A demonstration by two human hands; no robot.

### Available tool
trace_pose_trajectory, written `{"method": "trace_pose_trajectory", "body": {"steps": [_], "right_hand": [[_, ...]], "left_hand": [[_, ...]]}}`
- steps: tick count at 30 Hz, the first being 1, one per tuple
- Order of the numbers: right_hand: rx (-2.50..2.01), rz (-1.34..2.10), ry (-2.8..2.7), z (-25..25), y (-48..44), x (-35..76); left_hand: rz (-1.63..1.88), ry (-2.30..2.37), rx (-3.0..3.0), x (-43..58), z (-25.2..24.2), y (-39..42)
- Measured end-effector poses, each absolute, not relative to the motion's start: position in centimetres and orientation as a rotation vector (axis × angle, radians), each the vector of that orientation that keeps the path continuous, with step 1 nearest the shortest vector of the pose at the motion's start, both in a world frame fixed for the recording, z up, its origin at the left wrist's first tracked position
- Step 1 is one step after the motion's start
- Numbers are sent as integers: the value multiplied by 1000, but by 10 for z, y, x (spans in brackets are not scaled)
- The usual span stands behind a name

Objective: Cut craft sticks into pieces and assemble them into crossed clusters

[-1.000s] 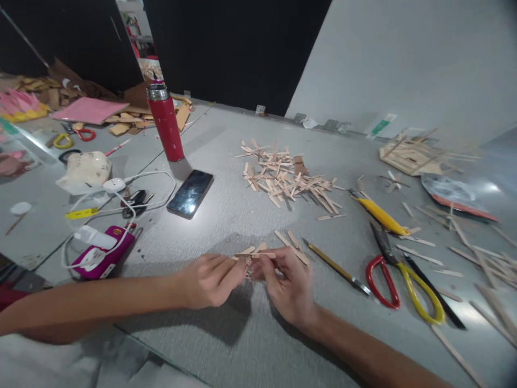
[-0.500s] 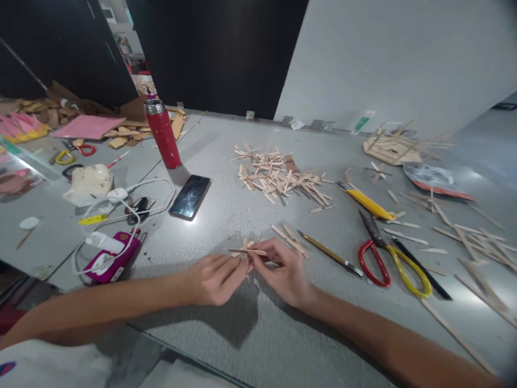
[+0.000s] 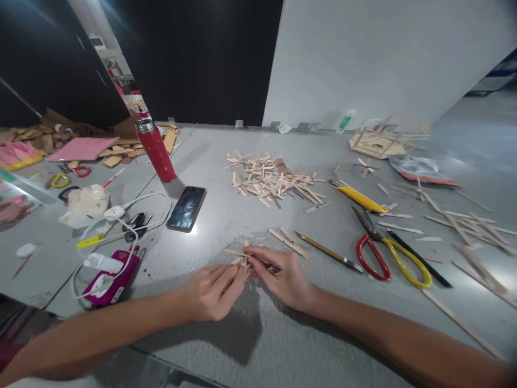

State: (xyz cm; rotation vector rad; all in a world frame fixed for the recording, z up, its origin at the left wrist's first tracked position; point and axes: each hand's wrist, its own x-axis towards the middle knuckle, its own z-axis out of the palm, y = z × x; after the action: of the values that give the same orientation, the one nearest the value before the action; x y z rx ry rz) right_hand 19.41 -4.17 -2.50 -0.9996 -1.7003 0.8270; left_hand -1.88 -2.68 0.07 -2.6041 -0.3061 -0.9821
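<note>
Between my two hands is a small cluster of crossed wooden sticks [image 3: 243,257], held just above the grey table. My left hand [image 3: 216,288] is closed, its fingertips pinching the cluster from the left. From the right, my right hand [image 3: 280,275] pinches it between thumb and forefinger. The fingers hide part of where the sticks meet. A few flat wooden sticks [image 3: 288,242] lie just beyond my right hand, beside a pencil-like brown tool [image 3: 327,250] with a metal end.
A pile of short sticks [image 3: 274,180] lies mid-table. At right are scissors [image 3: 375,242], a yellow cutter [image 3: 359,198] and a stick frame [image 3: 383,141]. At left stand a red bottle [image 3: 156,153], a phone [image 3: 186,209] and a purple power bank [image 3: 115,277] with a white cable.
The view has shifted slightly, with the table things lower or farther left. The stick cluster has turned a little in my fingers; both hands still pinch it.
</note>
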Motion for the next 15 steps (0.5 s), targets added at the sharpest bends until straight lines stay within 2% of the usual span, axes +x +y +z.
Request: {"method": "trace_pose_trajectory", "body": {"steps": [4,7,9,12,15], "right_hand": [[-978,783,-1728,-25,-42,195],[-972,709,-1735,-25,-41,197],[-961,642,-1753,-25,-41,199],[-892,538,-1839,-25,-41,202],[-782,468,-1919,-24,-42,203]], "left_hand": [[-1090,-290,-2612,-18,-4,-27],[-1285,-461,-2757,-13,-5,-32],[-1546,-740,-3000,-9,-6,-37],[-1948,-1522,-3356,-3,-8,-39],[-2336,-1891,-3540,0,-10,-35]]}}
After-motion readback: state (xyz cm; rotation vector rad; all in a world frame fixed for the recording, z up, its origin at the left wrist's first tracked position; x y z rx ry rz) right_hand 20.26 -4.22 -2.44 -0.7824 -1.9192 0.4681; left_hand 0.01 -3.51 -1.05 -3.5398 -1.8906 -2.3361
